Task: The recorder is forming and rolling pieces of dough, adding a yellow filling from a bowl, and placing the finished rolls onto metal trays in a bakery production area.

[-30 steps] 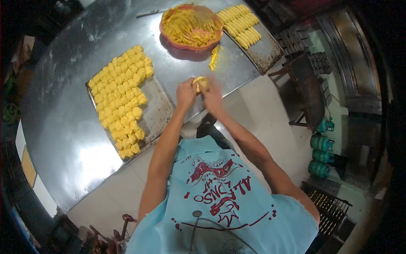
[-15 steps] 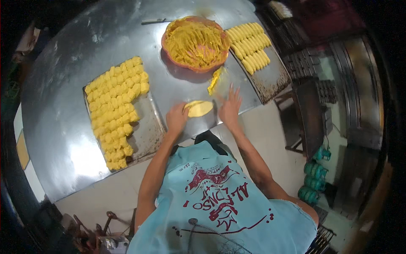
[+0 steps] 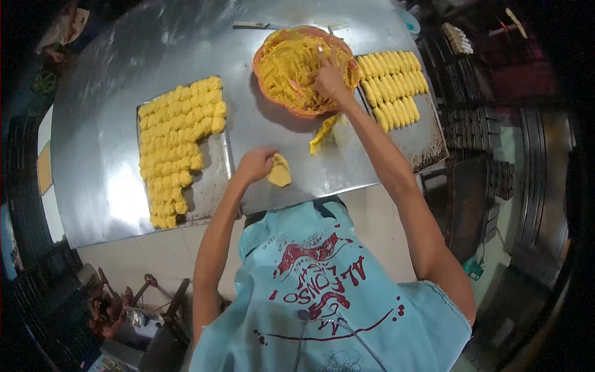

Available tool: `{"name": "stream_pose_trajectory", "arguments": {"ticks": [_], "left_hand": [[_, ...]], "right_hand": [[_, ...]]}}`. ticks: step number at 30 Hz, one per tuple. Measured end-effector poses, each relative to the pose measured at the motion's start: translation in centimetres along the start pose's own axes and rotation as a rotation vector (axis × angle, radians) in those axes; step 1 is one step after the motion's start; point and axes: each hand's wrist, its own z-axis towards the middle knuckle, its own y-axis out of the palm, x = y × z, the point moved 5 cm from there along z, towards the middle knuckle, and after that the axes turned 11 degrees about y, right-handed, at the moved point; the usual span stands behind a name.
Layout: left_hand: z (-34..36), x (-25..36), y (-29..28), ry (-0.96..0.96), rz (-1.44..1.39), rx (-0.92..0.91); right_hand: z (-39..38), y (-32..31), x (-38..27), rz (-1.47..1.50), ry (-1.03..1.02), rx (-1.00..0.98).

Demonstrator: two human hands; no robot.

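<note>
Over the bowl (image 3: pixel 302 113), the right hand (image 3: pixel 330 79) splays indistinctly; the left hand (image 3: pixel 255 164) holds dough (image 3: pixel 281 174), fingertips hidden.

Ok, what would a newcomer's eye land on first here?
Probably the scalloped bowl of yellow paste toward the table's far side, right hand over it. Then the yellow lumps on the left tray and yellow rolls on the right tray. Nearer, the left hand is at a flat dough piece.
</note>
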Motion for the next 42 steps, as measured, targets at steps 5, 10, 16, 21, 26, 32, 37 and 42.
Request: {"name": "stream_pose_trajectory", "arguments": {"ticks": [5, 10, 16, 21, 26, 32, 37, 42], "left_hand": [[1.1, -1.5, -1.9, 0.154, -0.213, -0.048], [1.9, -2.6, -2.2, 0.155, -0.136, 0.200], [-1.4, -1.1, -1.1, 0.130, -0.231, 0.427], [-5.8, 3.4, 3.0, 0.331, 0.297, 0.495], [-3.7, 6.1, 3.9, 0.337, 0.530, 0.249], [-2.1, 2.0, 4.8, 0.540, 0.459, 0.171], [-1.9, 1.7, 5.2, 0.404, 0.676, 0.198], [-2.5, 1.8, 4.5, 0.456, 0.475, 0.117]], "right_hand": [[-12.5, -6.4, -3.8, 0.299, 0.084, 0.285], [-26.1, 1.7, -13.5, 0.072, 0.138, 0.111], [-28.5, -4.3, -16.2, -0.063, 0.208, -0.095], [-31.3, 2.4, -14.1, -0.053, 0.100, 0.033], [-33.8, 2.2, -11.7, 0.079, 0.109, -0.151], [-33.5, 3.2, -6.6, 0.429, 0.133, -0.127], [-31.9, 2.7, 0.7, 0.596, 0.531, 0.266], [-29.5, 2.8, 2.3, 0.362, 0.688, 0.493]]}}
